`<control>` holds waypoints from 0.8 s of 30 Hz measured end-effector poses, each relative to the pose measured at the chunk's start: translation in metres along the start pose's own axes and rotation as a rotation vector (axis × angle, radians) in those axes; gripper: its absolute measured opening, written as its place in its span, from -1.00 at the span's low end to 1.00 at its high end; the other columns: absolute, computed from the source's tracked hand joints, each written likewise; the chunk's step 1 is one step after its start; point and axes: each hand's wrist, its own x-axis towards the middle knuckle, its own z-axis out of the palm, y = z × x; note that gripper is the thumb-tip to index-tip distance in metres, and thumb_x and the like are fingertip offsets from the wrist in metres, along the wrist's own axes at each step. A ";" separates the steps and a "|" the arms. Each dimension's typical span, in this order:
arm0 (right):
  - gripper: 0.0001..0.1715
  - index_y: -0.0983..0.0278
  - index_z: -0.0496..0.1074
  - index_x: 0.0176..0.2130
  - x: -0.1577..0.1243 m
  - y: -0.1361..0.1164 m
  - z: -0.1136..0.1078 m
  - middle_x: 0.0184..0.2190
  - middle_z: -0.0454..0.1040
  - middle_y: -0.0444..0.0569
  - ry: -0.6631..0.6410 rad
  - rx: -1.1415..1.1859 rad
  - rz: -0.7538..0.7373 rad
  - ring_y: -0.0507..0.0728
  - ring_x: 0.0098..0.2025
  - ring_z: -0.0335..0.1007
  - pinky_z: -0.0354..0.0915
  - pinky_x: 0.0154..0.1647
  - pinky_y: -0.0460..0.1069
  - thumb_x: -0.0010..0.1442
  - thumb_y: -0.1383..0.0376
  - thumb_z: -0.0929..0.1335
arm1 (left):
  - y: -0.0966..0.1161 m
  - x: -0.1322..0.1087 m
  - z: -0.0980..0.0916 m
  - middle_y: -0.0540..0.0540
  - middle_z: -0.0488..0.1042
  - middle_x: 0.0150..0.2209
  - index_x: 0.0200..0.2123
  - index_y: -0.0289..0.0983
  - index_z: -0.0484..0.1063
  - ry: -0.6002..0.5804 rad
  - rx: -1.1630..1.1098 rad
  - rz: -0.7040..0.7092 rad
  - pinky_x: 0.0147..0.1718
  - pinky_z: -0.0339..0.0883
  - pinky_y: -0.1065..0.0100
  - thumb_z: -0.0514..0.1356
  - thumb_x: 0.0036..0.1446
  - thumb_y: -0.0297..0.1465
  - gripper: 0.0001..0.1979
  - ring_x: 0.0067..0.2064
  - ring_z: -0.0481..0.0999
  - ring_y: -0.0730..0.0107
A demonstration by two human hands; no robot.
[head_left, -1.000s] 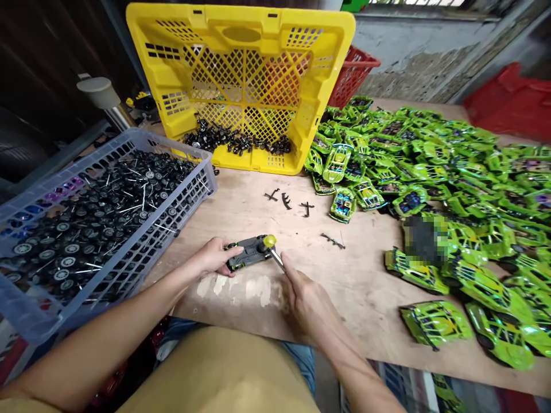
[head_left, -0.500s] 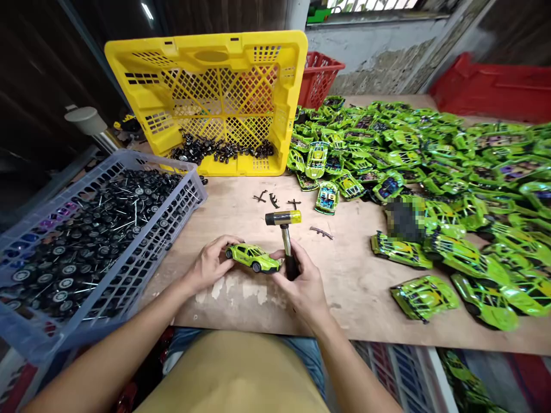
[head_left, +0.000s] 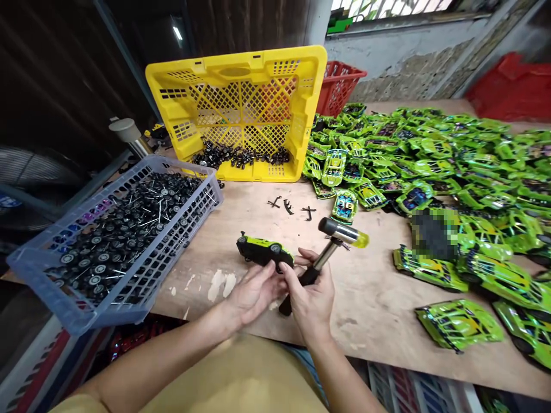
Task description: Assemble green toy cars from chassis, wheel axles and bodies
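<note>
Grip, right hand (head_left: 313, 301): was clamped on the black handle of the hammer (head_left: 340, 230), with the thumb tip also against the right end of the toy car (head_left: 258, 252).
Grip, left hand (head_left: 253, 292): touched the car's near side at the thumb; whether the fingers were closed on it could not be told.
Toy car position: was held above the tabletop (head_left: 370, 287), tilted, its dark underside toward the near edge and its green body on the far side.
Hammer position: stood tilted, its head up and to the right of the car, yellow face to the right, black face to the left.
Loose dark parts (head_left: 288, 207): lay in a row beyond the car.
Wheel crate (head_left: 32, 275): stood at left, filled with wheels and axles.
Yellow crate (head_left: 314, 115): stood on its side at the far edge, more wheels inside.
Green car pile (head_left: 434, 166): covered the far right.
</note>
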 end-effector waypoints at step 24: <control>-0.46 0.29 0.18 0.30 0.049 0.011 0.010 -0.07 0.54 0.19 -0.481 -0.766 -0.355 0.23 -0.06 0.52 0.41 -0.10 0.04 0.39 0.28 0.12 | 0.072 0.008 -0.061 -0.18 0.59 -0.48 -0.37 -0.41 0.49 0.335 0.721 -0.374 -0.62 0.39 0.48 0.46 -0.23 -0.12 -0.50 -0.62 0.51 0.42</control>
